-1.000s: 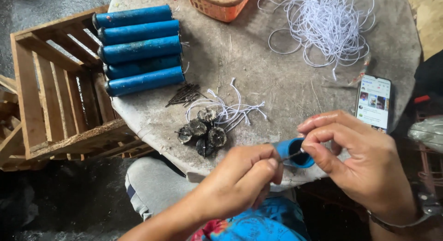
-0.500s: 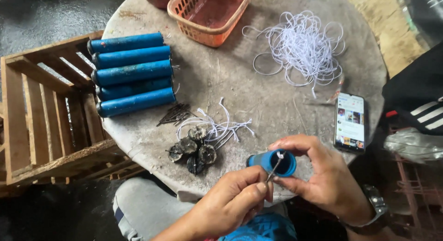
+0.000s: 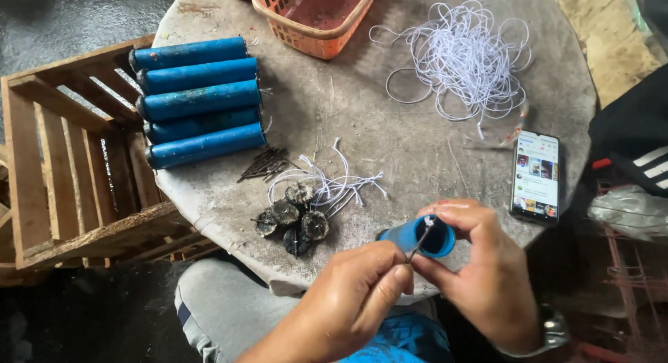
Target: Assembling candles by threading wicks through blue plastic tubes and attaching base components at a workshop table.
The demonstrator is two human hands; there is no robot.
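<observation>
**Threading a blue tube at the table edge**

Holding a blue tube over the round table's near edge, the right hand wraps its fingers around it. The left hand pinches a thin nail at the tube's open mouth. Stacked blue tubes, white string and a phone lie well apart.

The right hand turned the blue tube until its open end faced upward. The left hand raised a thin metal pin to that opening. Both hands shifted rightward along the table edge.
</observation>
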